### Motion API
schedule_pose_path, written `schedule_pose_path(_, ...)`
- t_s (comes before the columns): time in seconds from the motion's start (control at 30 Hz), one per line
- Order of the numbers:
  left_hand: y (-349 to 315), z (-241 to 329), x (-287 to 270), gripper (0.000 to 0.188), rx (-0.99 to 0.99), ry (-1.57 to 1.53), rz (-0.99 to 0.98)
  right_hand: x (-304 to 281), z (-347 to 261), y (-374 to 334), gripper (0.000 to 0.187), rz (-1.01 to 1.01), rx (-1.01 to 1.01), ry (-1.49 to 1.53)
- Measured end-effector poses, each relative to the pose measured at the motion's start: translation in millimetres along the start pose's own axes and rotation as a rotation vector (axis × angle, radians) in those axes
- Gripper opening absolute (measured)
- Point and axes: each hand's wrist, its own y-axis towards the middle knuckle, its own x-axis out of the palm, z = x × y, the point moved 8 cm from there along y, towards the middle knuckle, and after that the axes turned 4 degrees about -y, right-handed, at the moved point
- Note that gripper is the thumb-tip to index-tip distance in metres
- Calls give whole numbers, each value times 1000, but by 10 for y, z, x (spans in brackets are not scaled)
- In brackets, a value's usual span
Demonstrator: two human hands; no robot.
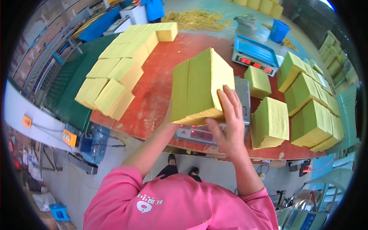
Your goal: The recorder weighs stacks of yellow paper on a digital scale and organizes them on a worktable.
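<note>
A thick stack of yellow paper sheets (199,86) is tilted between my hands above a digital scale (195,134) at the table's front edge. My right hand (231,119) grips its right side, fingers up along the face and thumb at the lower edge. My left hand (169,118) supports it from the left and behind; the stack hides its fingers. Part of the scale's metal plate (243,99) shows behind the stack. Just right of the scale stand a taller yellow stack (269,122) and a smaller one (257,82).
Rows of yellow paper blocks (119,63) line the red table's (161,73) left side. More stacks (310,122) crowd its right end. A second scale with a blue tray (255,51) sits at the back right. A green conveyor belt (69,92) adjoins the left. Beyond lie a blue bin (280,30) and paper scraps (197,19).
</note>
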Motion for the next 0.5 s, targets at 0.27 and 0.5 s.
schedule_pose_path(0.27, 547, -680, 365, 64, -580, -371, 8, -101, 695, 349, 59, -74, 162, -261)
schedule_pose_path(0.5, 501, -3, -584, 80, -839, -63, -153, 299, 153, 466, 58, -160, 148, -625)
